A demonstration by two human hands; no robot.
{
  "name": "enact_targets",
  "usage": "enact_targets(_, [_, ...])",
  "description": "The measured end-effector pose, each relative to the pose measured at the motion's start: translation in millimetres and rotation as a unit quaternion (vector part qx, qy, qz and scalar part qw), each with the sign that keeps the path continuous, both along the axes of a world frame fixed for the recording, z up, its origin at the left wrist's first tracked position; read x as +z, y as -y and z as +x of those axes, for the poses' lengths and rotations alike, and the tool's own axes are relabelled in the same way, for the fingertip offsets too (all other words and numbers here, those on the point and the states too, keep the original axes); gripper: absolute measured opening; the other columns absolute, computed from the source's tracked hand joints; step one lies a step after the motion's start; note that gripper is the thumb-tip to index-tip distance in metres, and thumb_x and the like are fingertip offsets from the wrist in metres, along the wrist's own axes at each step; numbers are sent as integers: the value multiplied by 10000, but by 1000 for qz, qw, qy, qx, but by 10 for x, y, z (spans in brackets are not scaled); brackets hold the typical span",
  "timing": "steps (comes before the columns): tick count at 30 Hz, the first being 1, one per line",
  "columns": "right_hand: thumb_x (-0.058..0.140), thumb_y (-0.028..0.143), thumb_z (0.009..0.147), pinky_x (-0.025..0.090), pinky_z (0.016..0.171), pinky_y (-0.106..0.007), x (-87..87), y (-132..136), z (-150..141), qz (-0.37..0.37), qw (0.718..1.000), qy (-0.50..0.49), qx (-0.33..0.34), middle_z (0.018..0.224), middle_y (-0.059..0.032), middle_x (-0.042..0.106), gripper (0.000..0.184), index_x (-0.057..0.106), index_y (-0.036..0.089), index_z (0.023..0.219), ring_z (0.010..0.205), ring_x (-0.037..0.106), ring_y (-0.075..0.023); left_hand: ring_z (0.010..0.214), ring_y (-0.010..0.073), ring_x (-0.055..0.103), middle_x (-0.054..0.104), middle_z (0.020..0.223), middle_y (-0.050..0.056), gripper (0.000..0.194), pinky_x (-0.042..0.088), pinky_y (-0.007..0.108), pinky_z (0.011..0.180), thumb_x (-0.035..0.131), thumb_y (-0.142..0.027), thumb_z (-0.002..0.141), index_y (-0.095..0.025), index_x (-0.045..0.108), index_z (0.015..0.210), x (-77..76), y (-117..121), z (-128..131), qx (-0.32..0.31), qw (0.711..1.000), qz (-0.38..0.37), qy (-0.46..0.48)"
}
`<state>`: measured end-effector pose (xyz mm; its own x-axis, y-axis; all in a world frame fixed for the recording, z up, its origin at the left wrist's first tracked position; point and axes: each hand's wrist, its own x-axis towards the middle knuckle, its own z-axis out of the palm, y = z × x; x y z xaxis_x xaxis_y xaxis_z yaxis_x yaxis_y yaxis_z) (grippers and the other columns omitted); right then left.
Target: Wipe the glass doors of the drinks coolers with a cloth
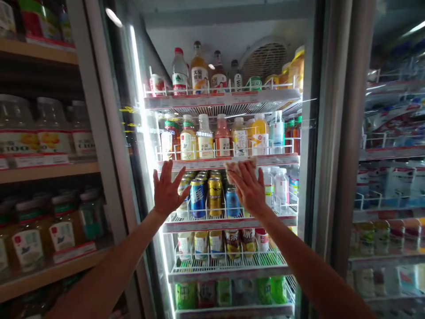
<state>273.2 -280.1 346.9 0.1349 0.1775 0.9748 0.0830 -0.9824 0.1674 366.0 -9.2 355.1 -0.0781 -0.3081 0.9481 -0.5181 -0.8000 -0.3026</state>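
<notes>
My left hand [169, 188] is stretched out flat with its fingers spread, in front of the drinks cooler's glass door [136, 124]. It holds nothing. To its right, my right hand [247, 188] presses a pale crumpled cloth [233, 170] against the door, at the height of the middle shelf edge. The cloth shows around the fingertips; the part beneath the fingers is hidden. Behind the glass, between both hands, stand a blue can [198, 198] and a gold can [215, 196]. Another blue can [232, 203] is partly covered by my right hand.
Bottled drinks [206, 137] fill the wire shelf above my hands, and more cans [215, 244] stand below. Open shelving with bottles [63, 226] is at the left. A metal door frame [345, 133] separates this cooler from another stocked one [392, 177] at the right.
</notes>
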Motion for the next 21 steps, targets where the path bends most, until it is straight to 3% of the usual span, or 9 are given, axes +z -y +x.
enact_targets(2, [393,230,860,181,1073,-540,106,307,-76,72,996,42,-24,1452,-46,307,487,381,299,1341,1347,248,-259,1367,289,158,69,1506,58,650,80,492,1111,544,-435,791,-284,299,1374,7,4,-1,-1,1000,2,15])
enact_targets(4, [382,247,857,197,1039,-580,322,625,-115,205,971,111,-54,1457,-112,280,486,394,211,1342,1343,235,-308,1367,284,158,75,1504,61,662,75,485,1113,547,-430,788,-280,289,1379,15,5,-6,-4,1000,6,26])
enact_targets(7, [367,259,856,212,1027,-582,541,672,-64,269,951,137,-64,1459,-137,262,493,400,164,1339,1347,207,-324,1368,278,154,133,1494,71,678,68,489,1112,542,-432,790,-271,266,1388,23,1,-19,-1,1000,8,28])
enact_targets(9, [356,250,860,209,1047,-564,476,378,8,210,970,111,-53,1476,-89,238,492,388,196,1348,1361,179,-306,1370,269,149,217,1475,63,677,56,491,1112,536,-438,792,-276,261,1390,25,-1,-27,-2,1000,7,25])
enact_targets(12, [372,230,859,195,1088,-508,183,-125,68,58,997,39,-23,1486,-5,229,485,389,270,1342,1372,170,-262,1373,265,135,310,1440,47,659,30,492,1113,532,-451,790,-282,289,1378,27,-2,-38,-3,1000,-2,26])
enact_targets(15, [401,226,862,164,1100,-500,72,-153,29,-66,998,-15,-8,1452,7,317,458,421,325,1309,1351,243,-225,1374,274,130,345,1423,46,647,26,504,1110,533,-459,786,-275,317,1367,32,-1,-50,-3,1000,-9,29])
enact_targets(16, [404,234,864,161,1090,-521,125,-47,6,-53,998,-2,-16,1440,-10,342,451,425,321,1306,1342,266,-230,1374,276,132,351,1421,47,642,28,507,1109,531,-458,788,-272,321,1366,34,-1,-53,-3,1000,-9,26])
enact_targets(18, [403,260,864,179,1050,-582,324,204,-26,71,994,69,-50,1427,-65,359,450,424,276,1313,1328,286,-272,1373,277,136,361,1415,49,633,32,511,1109,525,-454,793,-267,326,1364,36,-2,-57,-4,1000,-6,23])
enact_targets(21, [386,255,859,218,1010,-607,542,298,-5,243,956,144,-78,1437,-119,326,465,425,205,1320,1331,259,-323,1374,278,129,366,1412,53,628,29,517,1109,521,-450,797,-261,328,1364,34,-6,-52,-4,1000,-6,23])
